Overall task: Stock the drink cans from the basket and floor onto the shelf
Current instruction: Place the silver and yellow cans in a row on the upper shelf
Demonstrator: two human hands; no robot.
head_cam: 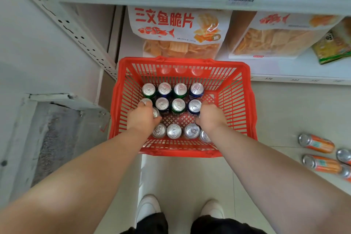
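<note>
A white store shelf point(296, 71) carrying bags of fish crisps point(178, 30) stands over a tiled floor point(190, 180), where a red plastic basket point(248, 112) sits pushed up against the shelf's lowest tier. Both bare arms of a standing person reach down into the basket, which holds upright drink cans point(178, 105) packed in rows, silver tops showing, with green and blue sides among them. More cans, orange ones point(317, 143), lie on their sides on the floor to the right, well apart from the basket.

The left hand point(141, 119) is curled over a can at the basket's left side, its fingers closed on it; a second can top shows just beyond the knuckles. The right hand point(210, 117) is down beside the blue can point(194, 106) in the second row, fingers bent under and hidden, so whether it holds anything cannot be told.

The step in hand looks to be the pick-up from the basket, early in the job, since the basket remains nearly full and the floor cans lie untouched. The next move would call for lifting straight up clear of the neighbouring cans, then carrying to an open stretch of shelf; none shows clearly here beyond the snack bags.
</note>
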